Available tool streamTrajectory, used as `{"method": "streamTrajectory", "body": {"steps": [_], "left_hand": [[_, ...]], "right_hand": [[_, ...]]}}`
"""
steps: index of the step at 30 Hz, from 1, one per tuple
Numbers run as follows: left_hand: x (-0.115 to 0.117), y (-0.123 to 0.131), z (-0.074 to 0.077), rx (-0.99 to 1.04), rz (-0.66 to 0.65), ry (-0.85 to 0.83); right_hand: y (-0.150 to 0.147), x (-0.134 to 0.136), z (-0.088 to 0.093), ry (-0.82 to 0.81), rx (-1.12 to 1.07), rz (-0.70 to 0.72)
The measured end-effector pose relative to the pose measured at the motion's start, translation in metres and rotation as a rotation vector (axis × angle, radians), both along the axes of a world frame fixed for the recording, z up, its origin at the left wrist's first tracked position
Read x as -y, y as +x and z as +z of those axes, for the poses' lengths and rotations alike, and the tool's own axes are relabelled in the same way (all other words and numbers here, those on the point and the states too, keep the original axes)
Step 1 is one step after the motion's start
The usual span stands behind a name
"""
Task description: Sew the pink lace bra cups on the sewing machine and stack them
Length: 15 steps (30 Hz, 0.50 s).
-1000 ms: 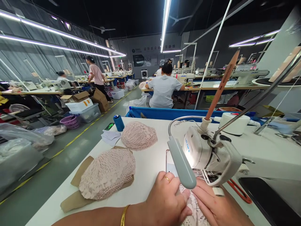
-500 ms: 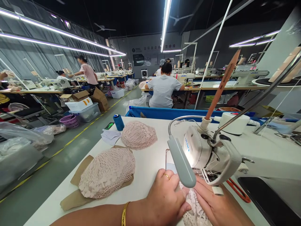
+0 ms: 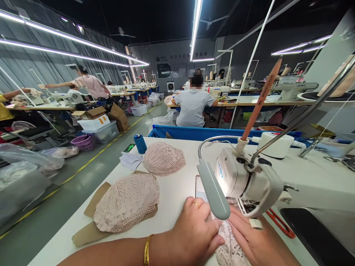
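A strip of pale pink lace fabric [image 3: 227, 236] runs under the sewing machine head [image 3: 235, 173], between my two hands. My left hand [image 3: 194, 231] is closed on the lace at its left side, fingers curled and thumb pressed near it. Along the other side lies my right hand [image 3: 255, 232], its fingers stretched out flat against the lace, with their tips partly hidden by the machine and the grey lamp [image 3: 215, 190]. The needle area is hidden too. Two stacks of lace pieces, a nearer one [image 3: 126, 203] and a farther one [image 3: 163, 159], lie to the left.
A blue thread spool [image 3: 140, 144] stands at the table's back left. Orange-red thread snips [image 3: 280, 223] and a black phone-like object [image 3: 316, 234] lie right of my right hand. A pencil [image 3: 263, 99] stands upright on the machine. Other people [image 3: 194, 105] sit or stand at benches beyond.
My hands and the lace have barely moved. At the far left, a standing person in pink leans left with an arm stretched toward another person's hand.
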<state>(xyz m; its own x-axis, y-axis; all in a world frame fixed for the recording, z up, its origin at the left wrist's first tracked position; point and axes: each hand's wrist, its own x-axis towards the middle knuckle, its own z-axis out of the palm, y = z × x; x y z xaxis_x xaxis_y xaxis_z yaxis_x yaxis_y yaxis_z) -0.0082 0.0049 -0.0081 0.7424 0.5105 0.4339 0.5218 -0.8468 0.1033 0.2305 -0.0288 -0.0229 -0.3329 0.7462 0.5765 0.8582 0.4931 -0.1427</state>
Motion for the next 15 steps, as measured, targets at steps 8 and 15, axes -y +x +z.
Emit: {"method": "streamTrajectory", "body": {"steps": [8,15], "left_hand": [[-0.009,-0.007,0.012,0.029,-0.029,-0.128],[-0.032,-0.001,0.015,0.036,-0.065,-0.358]], "right_hand": [[0.013,0.013,0.004,-0.069,0.105,0.281],[0.012,0.015,-0.008,-0.401,-0.338,0.063]]}}
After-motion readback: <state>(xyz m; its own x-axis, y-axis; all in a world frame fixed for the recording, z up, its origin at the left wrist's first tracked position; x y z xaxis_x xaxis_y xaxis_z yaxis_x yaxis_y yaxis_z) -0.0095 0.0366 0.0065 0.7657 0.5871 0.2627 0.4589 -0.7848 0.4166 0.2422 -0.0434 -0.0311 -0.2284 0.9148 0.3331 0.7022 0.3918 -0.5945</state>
